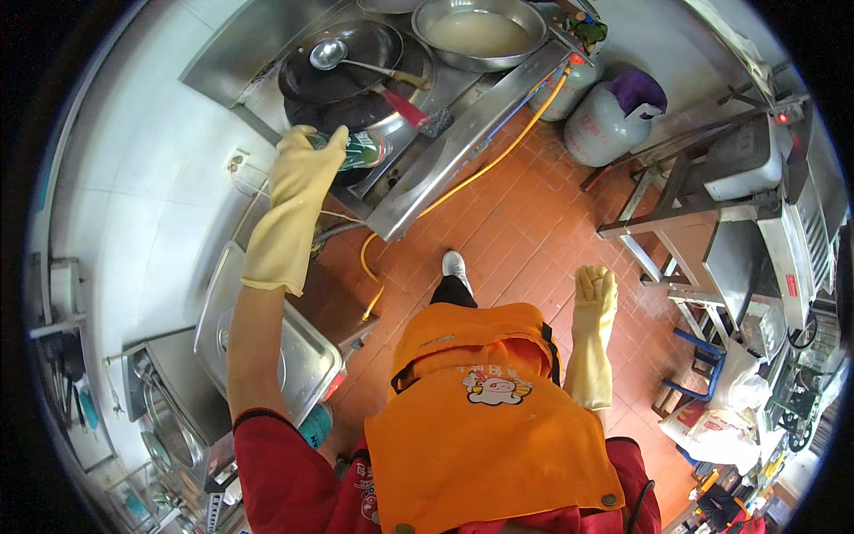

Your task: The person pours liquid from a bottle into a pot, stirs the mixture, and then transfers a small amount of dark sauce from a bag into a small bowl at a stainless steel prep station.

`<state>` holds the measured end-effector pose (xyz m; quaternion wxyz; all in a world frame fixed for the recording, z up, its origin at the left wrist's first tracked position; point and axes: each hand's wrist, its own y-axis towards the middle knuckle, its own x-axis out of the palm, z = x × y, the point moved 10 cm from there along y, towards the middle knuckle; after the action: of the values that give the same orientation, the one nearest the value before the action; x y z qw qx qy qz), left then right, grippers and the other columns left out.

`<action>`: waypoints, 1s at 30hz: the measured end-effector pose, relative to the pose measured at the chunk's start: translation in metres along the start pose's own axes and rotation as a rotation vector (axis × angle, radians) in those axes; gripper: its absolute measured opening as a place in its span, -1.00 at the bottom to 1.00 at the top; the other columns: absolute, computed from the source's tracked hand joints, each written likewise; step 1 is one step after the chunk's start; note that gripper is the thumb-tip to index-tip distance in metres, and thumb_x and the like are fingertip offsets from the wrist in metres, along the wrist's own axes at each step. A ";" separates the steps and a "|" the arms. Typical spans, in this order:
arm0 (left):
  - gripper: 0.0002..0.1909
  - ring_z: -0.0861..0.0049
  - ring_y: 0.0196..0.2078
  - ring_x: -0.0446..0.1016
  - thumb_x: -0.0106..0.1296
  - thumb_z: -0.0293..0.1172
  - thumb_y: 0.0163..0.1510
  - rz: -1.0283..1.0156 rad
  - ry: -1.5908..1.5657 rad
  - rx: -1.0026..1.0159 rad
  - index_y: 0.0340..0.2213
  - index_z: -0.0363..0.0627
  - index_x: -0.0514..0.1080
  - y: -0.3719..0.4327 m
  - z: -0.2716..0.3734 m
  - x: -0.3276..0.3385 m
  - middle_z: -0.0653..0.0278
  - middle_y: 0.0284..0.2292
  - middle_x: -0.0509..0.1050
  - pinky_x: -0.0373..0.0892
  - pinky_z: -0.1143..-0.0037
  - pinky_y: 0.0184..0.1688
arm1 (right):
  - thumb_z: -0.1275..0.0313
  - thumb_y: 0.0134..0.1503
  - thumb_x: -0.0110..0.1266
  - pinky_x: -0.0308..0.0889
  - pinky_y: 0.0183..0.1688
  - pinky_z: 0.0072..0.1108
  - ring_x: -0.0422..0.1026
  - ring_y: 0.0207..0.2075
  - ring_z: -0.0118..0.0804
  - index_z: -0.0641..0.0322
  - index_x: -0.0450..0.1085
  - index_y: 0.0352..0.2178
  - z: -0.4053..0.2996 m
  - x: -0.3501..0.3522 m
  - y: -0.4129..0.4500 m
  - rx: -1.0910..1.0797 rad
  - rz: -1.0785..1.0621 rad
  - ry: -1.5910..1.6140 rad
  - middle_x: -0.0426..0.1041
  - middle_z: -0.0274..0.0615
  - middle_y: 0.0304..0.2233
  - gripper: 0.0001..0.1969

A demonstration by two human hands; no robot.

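My left hand (303, 150), in a pale yellow rubber glove, grips a green cylindrical bottle or can (363, 150) that bears writing. It holds this near the front edge of a steel stove, beside a dark wok (340, 107). Across the wok lies a metal ladle (328, 55) with a wooden handle. A brush (437, 123) with a red handle and dark head rests at the wok's right side. My right hand (595, 287), gloved the same way, hangs over the tiled floor with its fingers curled in. Nothing shows in it.
A steel basin (477, 33) of cloudy liquid stands on the stove (460, 167). An orange hose (494, 160) runs along its front and down to the floor. Gas cylinders (597, 133) stand beyond. A steel lid or tray (307, 354) is at left, a metal-framed bench (667, 227) at right.
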<state>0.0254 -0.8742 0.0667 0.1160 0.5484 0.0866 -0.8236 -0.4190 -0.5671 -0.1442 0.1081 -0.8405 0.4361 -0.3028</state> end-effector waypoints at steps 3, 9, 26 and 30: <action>-0.31 0.16 -0.04 0.46 0.14 0.10 -0.10 -0.055 0.065 0.009 -0.05 -0.18 0.39 0.021 0.026 0.017 -0.05 -0.12 0.47 0.33 0.38 0.03 | 0.21 0.20 -0.02 0.25 0.16 -0.36 0.39 -0.04 -0.15 0.31 0.23 -0.18 -0.001 0.039 0.021 0.036 -0.028 0.026 0.33 -0.08 -0.18 -0.65; -0.33 0.11 -0.04 0.44 0.11 0.09 -0.06 -0.041 0.181 0.171 -0.05 -0.17 0.37 0.041 0.064 0.023 -0.04 -0.06 0.42 0.33 0.32 0.02 | 0.24 0.18 0.01 0.30 0.04 -0.47 0.42 -0.18 -0.29 0.27 0.25 -0.22 -0.013 0.134 0.068 0.070 -0.126 -0.112 0.34 -0.22 -0.34 -0.70; -0.39 0.10 -0.02 0.42 0.11 0.11 -0.03 0.067 0.195 -0.373 -0.04 -0.01 0.37 0.013 0.032 0.011 0.01 -0.09 0.42 0.33 0.32 0.02 | 0.29 0.04 0.16 0.33 -0.09 -0.56 0.46 -0.24 -0.39 0.24 0.34 -0.19 0.077 0.387 0.221 0.022 -0.747 -0.730 0.48 -0.24 -0.34 -0.66; -0.40 0.07 0.00 0.40 0.10 0.14 -0.04 0.175 0.153 -0.620 -0.03 0.09 0.38 -0.020 0.021 -0.015 0.02 -0.04 0.38 0.30 0.31 0.06 | 0.30 0.09 0.11 0.34 -0.10 -0.58 0.47 -0.26 -0.39 0.29 0.37 -0.25 0.031 0.444 0.169 0.120 -1.004 -0.497 0.50 -0.19 -0.34 -0.72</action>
<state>0.0072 -0.8590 0.0892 0.3409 0.5527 0.2941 -0.7013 -0.3196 -1.0253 -0.0605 0.0979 -0.9833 -0.0740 -0.1345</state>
